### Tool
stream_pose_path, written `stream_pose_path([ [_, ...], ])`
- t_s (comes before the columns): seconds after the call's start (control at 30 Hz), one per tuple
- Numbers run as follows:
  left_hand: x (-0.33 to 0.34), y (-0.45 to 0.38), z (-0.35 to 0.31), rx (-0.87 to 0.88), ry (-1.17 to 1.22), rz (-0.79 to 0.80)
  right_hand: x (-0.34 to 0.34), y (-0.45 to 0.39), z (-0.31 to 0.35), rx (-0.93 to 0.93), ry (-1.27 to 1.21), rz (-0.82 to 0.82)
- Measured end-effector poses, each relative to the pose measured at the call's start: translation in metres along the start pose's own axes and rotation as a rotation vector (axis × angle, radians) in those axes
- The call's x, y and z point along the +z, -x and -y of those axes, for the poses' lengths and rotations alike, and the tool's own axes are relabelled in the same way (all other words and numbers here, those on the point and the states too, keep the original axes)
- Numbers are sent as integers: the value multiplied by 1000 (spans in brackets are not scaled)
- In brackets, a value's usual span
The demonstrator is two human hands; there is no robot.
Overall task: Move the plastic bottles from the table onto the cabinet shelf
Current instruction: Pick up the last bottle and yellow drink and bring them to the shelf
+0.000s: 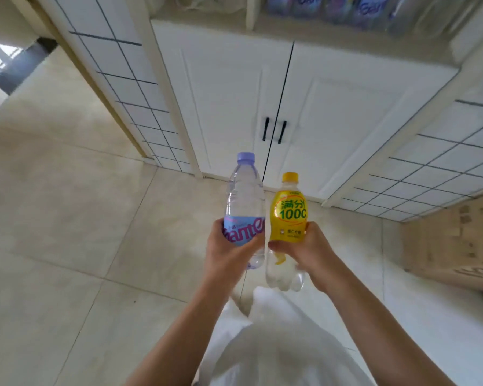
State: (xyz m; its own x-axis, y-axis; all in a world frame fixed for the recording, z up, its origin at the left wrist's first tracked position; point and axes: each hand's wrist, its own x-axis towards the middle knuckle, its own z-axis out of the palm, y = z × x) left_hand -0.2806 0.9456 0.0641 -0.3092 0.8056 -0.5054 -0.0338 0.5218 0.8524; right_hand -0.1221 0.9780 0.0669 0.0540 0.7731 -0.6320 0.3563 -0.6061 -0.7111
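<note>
Upright, water bottle [244, 201] in left hand [229, 253], yellow-label bottle [289, 215] in right hand [308, 250].

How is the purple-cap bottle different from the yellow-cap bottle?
The purple-cap bottle stands taller; the yellow-cap bottle is shorter. The purple-cap bottle has a pale blue label with pink letters; the yellow-cap bottle has a bright yellow label with green writing. The left hand grips the purple-cap one, the right hand the yellow-cap one. Both are clear plastic, upright and capped.
</note>
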Motion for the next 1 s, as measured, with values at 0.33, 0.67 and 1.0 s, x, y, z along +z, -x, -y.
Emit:
stream_pose_path([
  [0.33,90,-77,-61,24,-61,103,-77,-74,36,16,-145,-142],
  [0.67,194,-140,-136,119,-35,43,-164,-169,99,-47,-87,-176],
  [1.0,209,-220,-188,168,23,31,-177,-237,163,-84,-50,-226],
])
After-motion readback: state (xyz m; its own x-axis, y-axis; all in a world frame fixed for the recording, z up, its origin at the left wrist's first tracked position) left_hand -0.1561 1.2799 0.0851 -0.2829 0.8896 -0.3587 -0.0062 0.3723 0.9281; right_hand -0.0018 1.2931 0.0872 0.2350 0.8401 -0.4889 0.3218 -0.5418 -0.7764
